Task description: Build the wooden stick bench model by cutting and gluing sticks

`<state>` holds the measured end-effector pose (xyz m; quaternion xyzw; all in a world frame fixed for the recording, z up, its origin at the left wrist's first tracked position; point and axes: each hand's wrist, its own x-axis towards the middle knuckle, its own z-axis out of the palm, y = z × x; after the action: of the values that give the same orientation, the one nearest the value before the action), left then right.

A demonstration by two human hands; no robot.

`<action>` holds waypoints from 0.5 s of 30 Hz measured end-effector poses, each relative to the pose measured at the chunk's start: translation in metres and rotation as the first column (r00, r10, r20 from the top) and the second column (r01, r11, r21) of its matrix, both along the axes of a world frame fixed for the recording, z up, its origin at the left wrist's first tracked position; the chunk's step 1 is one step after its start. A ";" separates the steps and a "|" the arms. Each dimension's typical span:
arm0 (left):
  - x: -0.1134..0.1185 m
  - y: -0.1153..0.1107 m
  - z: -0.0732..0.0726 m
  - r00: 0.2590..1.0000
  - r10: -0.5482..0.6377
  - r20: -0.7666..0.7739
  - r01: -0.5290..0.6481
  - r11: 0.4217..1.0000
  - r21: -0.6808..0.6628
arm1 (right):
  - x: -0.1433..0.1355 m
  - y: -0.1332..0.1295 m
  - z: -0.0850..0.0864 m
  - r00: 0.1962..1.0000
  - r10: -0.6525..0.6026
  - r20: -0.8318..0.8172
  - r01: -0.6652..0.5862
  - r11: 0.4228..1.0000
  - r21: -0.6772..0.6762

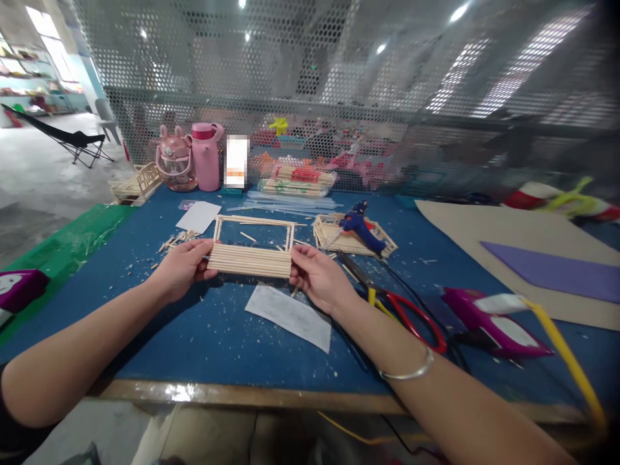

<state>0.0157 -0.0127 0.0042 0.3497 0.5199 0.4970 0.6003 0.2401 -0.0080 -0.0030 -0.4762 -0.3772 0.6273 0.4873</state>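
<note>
Between both hands, a little above the blue table, is a small wooden stick frame (250,261), its lower part a row of sticks laid side by side and its upper part an open rectangle. My left hand (186,261) pinches its left end, and my right hand (314,274) grips the right end. Below it on the table lies a white paper strip (290,316). A blue glue gun (363,229) rests on another stick-built tray (329,226) beyond my right hand. Red-handled scissors (416,320) lie beside my right forearm, partly hidden by it.
Broken stick bits (179,240) and a white card (198,216) lie at the left. Clear glue sticks (295,203), packed sticks (298,181), a pink bottle (207,158) and a lit screen (237,161) stand or lie along the mesh panel (310,77). Cardboard (465,239) covers the right.
</note>
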 end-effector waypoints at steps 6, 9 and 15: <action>-0.001 -0.001 0.000 0.999 -0.003 -0.033 0.003 1.000 -0.008 | 0.005 -0.002 0.005 0.991 -0.132 -0.001 0.132 0.991 0.033; 0.000 -0.001 0.001 0.999 -0.005 -0.049 0.005 1.000 -0.010 | 0.011 -0.001 0.008 0.963 -0.270 0.005 0.263 0.940 0.215; 0.000 -0.001 0.001 0.995 -0.019 -0.093 0.021 1.000 0.014 | 0.016 -0.003 0.012 0.962 -0.242 0.127 0.170 0.894 0.415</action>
<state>0.0159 -0.0141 0.0050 0.3821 0.5402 0.4779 0.5778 0.2564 -0.0108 0.0092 -0.4568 -0.4863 0.4371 0.6031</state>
